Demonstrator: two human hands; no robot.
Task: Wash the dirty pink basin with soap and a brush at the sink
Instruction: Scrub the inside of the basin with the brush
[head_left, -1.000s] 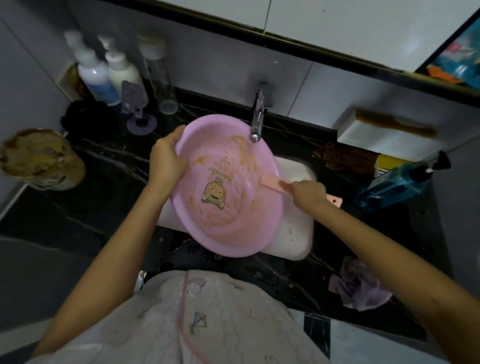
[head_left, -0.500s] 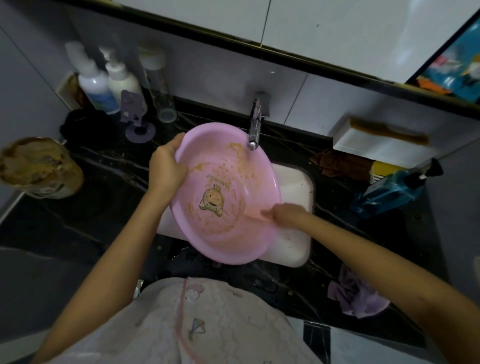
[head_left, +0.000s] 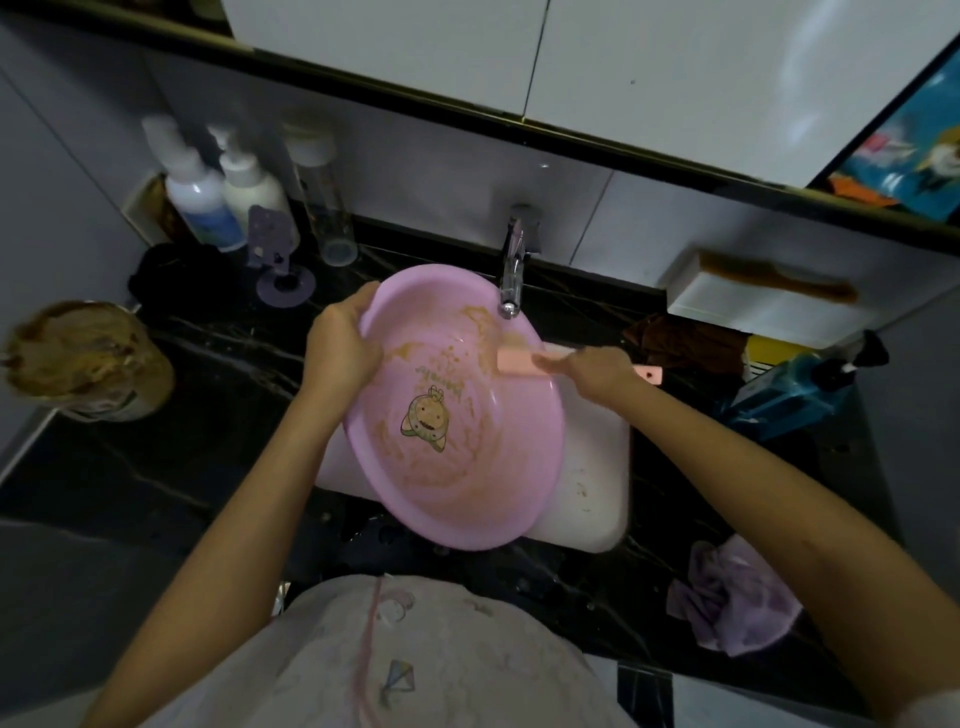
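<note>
The pink basin (head_left: 457, 415) was held tilted over the white sink (head_left: 597, 467), its far rim beneath the tap (head_left: 511, 275); brown smears covered much of its inside, so scrubbing appeared barely begun, with no suds or running water visible. The left hand (head_left: 340, 340) gripped the basin's left rim, fingers curled over it; the right hand (head_left: 597, 369) closed round a pink brush (head_left: 519, 359) whose head met the soiled far wall; rinsing seemingly lay ahead.
</note>
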